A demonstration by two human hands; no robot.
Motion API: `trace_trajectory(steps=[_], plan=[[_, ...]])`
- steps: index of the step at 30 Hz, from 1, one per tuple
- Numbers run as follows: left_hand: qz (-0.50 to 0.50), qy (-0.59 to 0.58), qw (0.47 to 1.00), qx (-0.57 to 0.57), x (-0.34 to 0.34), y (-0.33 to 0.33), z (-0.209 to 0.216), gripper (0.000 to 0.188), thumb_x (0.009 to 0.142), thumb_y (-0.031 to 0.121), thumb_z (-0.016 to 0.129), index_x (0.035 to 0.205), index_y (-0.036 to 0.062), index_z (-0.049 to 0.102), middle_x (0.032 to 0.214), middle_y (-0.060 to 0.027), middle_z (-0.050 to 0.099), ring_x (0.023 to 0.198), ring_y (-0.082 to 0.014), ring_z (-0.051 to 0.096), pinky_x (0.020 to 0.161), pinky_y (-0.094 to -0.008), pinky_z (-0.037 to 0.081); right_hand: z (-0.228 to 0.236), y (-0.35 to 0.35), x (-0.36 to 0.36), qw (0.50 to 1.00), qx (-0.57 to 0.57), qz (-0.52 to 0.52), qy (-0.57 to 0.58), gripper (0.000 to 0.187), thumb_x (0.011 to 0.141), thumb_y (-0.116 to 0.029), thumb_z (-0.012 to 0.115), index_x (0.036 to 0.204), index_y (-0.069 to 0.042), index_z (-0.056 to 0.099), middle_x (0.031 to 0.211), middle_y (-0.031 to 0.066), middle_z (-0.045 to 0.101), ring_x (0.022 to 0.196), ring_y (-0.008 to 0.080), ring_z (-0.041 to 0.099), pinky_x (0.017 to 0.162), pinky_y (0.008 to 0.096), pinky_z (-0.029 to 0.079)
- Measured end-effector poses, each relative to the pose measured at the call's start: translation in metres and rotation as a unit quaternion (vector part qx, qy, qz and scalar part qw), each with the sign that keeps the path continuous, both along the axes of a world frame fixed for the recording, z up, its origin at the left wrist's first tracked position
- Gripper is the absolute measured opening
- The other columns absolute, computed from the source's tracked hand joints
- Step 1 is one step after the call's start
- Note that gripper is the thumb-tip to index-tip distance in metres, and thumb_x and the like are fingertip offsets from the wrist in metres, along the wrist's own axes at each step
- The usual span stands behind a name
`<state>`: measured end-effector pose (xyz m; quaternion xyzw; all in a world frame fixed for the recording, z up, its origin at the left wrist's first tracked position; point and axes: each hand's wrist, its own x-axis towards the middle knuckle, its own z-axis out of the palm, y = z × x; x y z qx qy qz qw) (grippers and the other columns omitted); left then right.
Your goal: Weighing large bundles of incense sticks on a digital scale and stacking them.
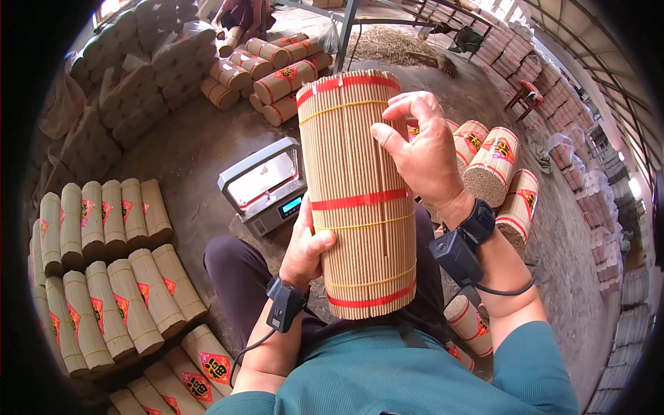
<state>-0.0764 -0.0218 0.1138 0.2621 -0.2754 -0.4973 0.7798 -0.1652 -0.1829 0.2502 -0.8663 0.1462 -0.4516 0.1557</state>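
Note:
A large round bundle of thin tan sticks stands nearly upright in front of me, its top leaning slightly left. Red strips circle it at top, middle and bottom, with several thin yellow bands between them. My left hand grips its lower left side, thumb on the front and the other fingers partly hidden behind. At the upper right side is my right hand, thumb and forefinger apart, tips by the end of the top yellow band. Whether those tips touch the band I cannot tell.
A digital scale sits on the floor beyond my left knee. Rows of stick bundles with red labels lie at left; more bundles lie at right and behind. Wrapped stacks line the back left. Another person is partly visible at the back.

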Motion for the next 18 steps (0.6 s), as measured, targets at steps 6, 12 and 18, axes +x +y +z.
trace_trajectory(steps=[6,12,18], plan=[[-0.006,-0.01,1.0,-0.001,-0.001,0.0,-0.003,0.103,0.065,0.037,0.08,0.144,0.0062,0.021,0.135,-0.0139,0.043,0.122,-0.0262,0.046,0.101,-0.0427,0.042,0.0,0.001,0.002,0.999,0.038,-0.015,-0.013,0.016,0.074,-0.013,0.073,0.078,-0.007,0.059,0.091,0.0089,0.058,0.093,0.0286,0.053,0.085,0.0393,0.043],[-0.025,0.049,0.998,-0.012,-0.003,0.002,-0.009,0.099,0.068,0.034,0.08,0.143,0.0051,0.021,0.13,-0.0149,0.046,0.117,-0.0267,0.051,0.095,-0.0414,0.048,-0.006,-0.01,0.002,0.988,0.149,0.039,-0.01,0.017,0.081,-0.018,0.071,0.088,-0.005,0.062,0.095,0.0085,0.061,0.093,0.0237,0.056,0.087,0.0355,0.044],[-0.031,0.074,0.996,-0.028,-0.002,0.001,-0.016,0.089,0.073,0.033,0.076,0.14,0.0028,0.025,0.128,-0.0146,0.049,0.112,-0.0255,0.055,0.092,-0.0398,0.051,-0.025,-0.019,-0.03,0.957,0.277,0.048,-0.066,0.043,0.092,-0.03,0.063,0.12,-0.001,0.05,0.11,0.0058,0.057,0.101,0.0129,0.055,0.087,0.0252,0.046]])
